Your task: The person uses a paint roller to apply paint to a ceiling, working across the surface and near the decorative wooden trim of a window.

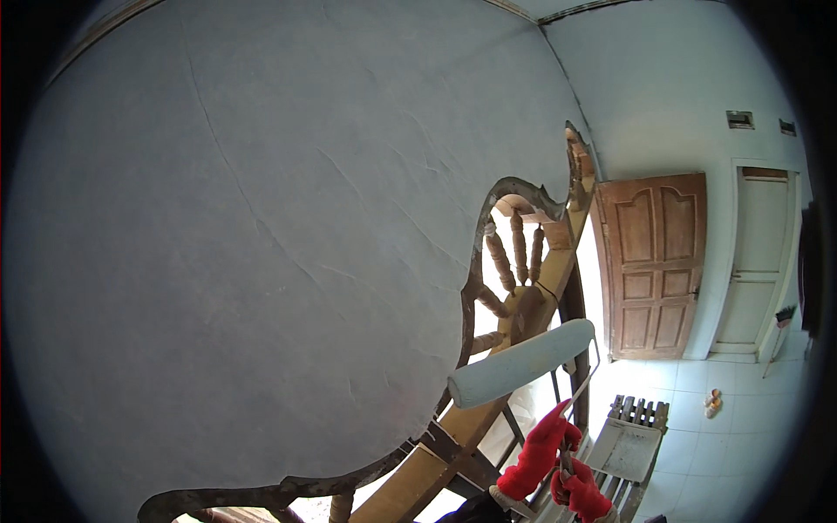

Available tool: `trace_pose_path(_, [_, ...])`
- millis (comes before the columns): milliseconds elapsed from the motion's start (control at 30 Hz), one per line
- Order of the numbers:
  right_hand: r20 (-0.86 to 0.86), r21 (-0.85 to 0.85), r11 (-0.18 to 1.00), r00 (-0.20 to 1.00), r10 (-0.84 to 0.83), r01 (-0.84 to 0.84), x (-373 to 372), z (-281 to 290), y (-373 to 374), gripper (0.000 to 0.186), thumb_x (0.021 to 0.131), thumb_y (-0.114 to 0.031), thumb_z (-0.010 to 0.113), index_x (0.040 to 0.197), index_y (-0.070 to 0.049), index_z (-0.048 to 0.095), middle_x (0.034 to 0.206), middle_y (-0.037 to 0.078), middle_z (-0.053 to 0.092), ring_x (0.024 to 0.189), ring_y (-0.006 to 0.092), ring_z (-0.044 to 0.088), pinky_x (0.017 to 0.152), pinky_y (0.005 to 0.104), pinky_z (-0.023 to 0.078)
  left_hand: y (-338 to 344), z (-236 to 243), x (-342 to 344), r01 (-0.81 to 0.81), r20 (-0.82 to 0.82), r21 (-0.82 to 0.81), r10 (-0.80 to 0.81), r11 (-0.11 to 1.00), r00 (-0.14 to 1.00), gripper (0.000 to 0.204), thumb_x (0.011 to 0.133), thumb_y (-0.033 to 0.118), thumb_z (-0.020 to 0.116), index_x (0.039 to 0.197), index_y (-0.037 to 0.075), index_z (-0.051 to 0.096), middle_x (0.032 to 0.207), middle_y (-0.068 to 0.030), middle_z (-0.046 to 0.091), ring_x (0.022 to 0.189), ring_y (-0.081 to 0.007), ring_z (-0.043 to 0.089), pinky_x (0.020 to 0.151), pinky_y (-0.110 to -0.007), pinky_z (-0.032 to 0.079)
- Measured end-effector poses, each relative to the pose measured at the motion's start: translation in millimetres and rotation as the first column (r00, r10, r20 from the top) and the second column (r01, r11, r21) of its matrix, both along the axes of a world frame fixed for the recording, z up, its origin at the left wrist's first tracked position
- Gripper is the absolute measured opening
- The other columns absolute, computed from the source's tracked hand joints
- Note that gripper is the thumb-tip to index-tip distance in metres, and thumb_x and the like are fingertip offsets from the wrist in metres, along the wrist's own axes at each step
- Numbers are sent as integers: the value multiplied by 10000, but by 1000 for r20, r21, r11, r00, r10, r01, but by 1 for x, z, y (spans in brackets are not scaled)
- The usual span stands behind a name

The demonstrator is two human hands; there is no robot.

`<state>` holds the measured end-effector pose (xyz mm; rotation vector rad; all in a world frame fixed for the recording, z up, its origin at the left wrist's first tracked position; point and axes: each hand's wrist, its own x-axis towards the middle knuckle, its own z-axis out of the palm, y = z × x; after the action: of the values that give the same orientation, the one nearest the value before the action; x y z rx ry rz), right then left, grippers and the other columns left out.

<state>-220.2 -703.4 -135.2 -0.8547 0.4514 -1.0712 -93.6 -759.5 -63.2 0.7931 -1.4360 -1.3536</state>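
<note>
A paint roller [523, 364] with a pale, paint-coated sleeve is raised in front of the carved wooden frame, its wire arm bending down at the right end. My left hand [539, 451], in a red glove, is closed around the lower wire or the top of the handle. Just below it, my right hand [581, 493], also red-gloved, is closed on the handle. Most of the handle is hidden by the gloves. The roller seems apart from the grey wall [261, 261], which has several long cracks or creases.
Carved wooden trim with turned spindles [518, 248] borders the bright opening. A grey tray [622, 448] rests on a slatted wooden bench [641, 411] at lower right. Behind are a brown panelled door [656, 261], a pale door [751, 266], a broom [784, 318] and sandals [713, 403] on floor tiles.
</note>
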Motion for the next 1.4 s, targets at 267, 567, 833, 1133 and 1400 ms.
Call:
trace_pose_path(267, [-4, -130, 960, 968, 250, -249, -11, 51, -103, 337, 874, -208, 489, 1146, -9, 484, 583, 11, 452, 442, 88, 365, 409, 245, 318, -68, 70, -7, -207, -37, -81, 205, 975, 978, 415, 994, 240, 297, 1337, 9, 324, 677, -56, 560, 590, -117, 530, 570, -248, 431])
trace_pose_path(567, [-159, -456, 879, 959, -235, 140, -7, 56, -151, 384, 852, -137, 502, 1201, 18, 458, 704, 35, 566, 552, 87, 511, 507, 251, 426, -128, 67, -51, -557, -60, -288, 566, 779, 823, 258, 968, 96, 360, 1182, 18, 481, 544, 8, 419, 419, -56, 367, 388, -213, 313])
trace_pose_path(833, [-166, -489, 865, 961, -219, 112, -13, 43, -183, 512, 828, -90, 460, 1321, 15, 367, 696, 18, 570, 534, 61, 496, 494, 232, 420, -154, 67, -58, -621, -30, -301, 644, 724, 765, 261, 965, 117, 380, 1191, 31, 479, 542, 0, 438, 425, -58, 372, 398, -224, 316])
trace_pose_path(1133, [-181, -532, 847, 977, -112, -1, -18, 49, -212, 570, 827, 41, 463, 1374, -42, 328, 810, 81, 585, 654, 115, 543, 616, 279, 479, -169, 75, -39, -615, -47, -287, 630, 735, 775, 305, 953, 102, 399, 1252, 48, 435, 636, -16, 501, 537, -75, 453, 505, -237, 412])
trace_pose_path(1400, [-147, -599, 800, 987, -64, -37, -16, 59, -233, 590, 836, 49, 456, 1392, -92, 318, 777, 62, 556, 670, 118, 538, 625, 283, 481, -166, 71, -28, -610, -39, -452, 668, 651, 743, 418, 931, 8, 411, 1338, 31, 322, 1094, -134, 563, 991, -183, 554, 889, -323, 451])
